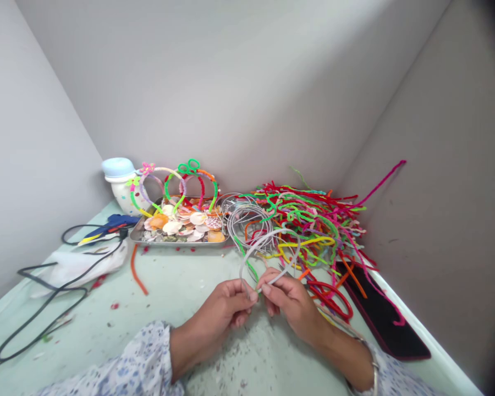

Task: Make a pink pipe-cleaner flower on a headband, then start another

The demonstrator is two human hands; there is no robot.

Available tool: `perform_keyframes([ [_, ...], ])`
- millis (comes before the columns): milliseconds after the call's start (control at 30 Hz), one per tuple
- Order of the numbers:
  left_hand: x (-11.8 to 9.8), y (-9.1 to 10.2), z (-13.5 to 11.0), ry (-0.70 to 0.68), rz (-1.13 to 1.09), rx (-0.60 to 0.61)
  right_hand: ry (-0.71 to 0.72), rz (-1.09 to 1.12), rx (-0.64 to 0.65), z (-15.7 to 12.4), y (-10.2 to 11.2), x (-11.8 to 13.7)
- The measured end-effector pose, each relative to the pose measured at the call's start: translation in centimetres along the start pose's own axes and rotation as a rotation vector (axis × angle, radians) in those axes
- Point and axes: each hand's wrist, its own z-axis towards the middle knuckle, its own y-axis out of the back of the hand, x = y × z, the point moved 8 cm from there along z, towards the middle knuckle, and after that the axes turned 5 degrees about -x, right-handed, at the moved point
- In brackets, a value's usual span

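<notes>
Pinched between my two hands is a pale grey band (pixel 268 236) bent into a loop, its arch standing up away from me. My left hand (pixel 226 305) is closed on one end, thumb against the fingers. Close beside it, fingertips nearly touching, my right hand (pixel 291 301) is closed on the other side of the band. A bit of green pipe cleaner (pixel 259 290) shows at the fingertips; whether it is wrapped on the band I cannot tell. Just behind the hands, another green strip (pixel 251 267) runs toward a coil of grey wire (pixel 249 220).
A metal tray (pixel 177 243) of seashells stands at the back, with several pipe-cleaner-wrapped headbands (pixel 181 187) in it. Colourful pipe cleaners (pixel 313 214) are heaped at right, over a black flat case (pixel 385 319). At left are a white jar (pixel 126 192), a plastic bag (pixel 84 267) and black cable (pixel 37 335).
</notes>
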Motion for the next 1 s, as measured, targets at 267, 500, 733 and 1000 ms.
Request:
perform_keyframes([
  [267,-0.4,0.3,0.3,-0.013,0.050,-0.002,-0.060,0.075,-0.073,-0.1,0.6,-0.3],
  [500,-0.8,1.0,0.5,-0.069,0.087,-0.058,-0.099,0.128,-0.124,0.3,0.9,-0.5],
  [733,-1.5,1.6,0.4,-0.141,0.165,-0.161,-0.091,0.126,-0.117,0.2,0.7,-0.8],
  [1000,-1.7,1.7,0.4,-0.146,0.251,-0.176,-0.069,0.122,-0.139,0.3,0.8,-0.7],
])
